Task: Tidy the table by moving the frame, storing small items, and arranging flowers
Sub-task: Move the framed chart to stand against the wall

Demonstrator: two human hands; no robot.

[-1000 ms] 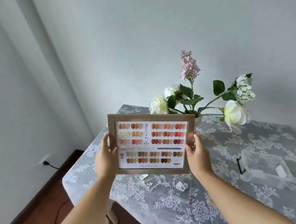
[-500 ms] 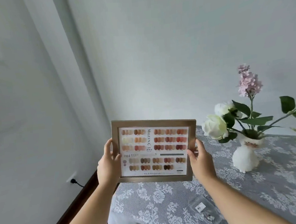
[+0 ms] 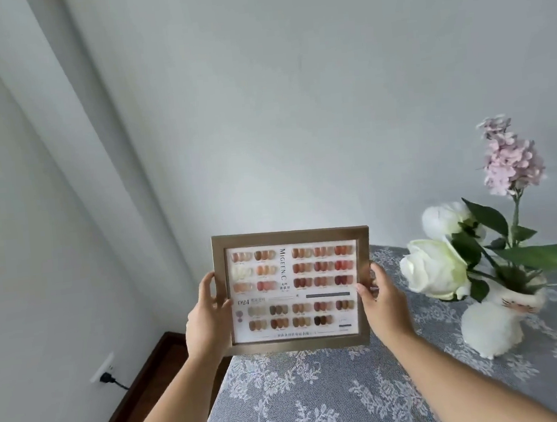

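A brown wooden frame (image 3: 299, 342) holding a chart of nail colour samples is held upright in the air above the far left corner of the table (image 3: 323, 404). My left hand (image 3: 206, 323) grips its left edge and my right hand (image 3: 382, 297) grips its right edge. To the right stands a white cat-shaped vase (image 3: 492, 329) with white roses (image 3: 435, 268), a pink flower spike (image 3: 508, 158) and green leaves. The small items are out of view.
A grey lace tablecloth covers the table. White walls meet in a corner behind the frame. A wall socket with a black plug (image 3: 106, 375) sits low at the left, above a dark wooden skirting and floor (image 3: 144, 387).
The frame, held in both hands, has been carried toward the table's far left corner. The view has swung left and up, so the small items and clear box have left the picture.
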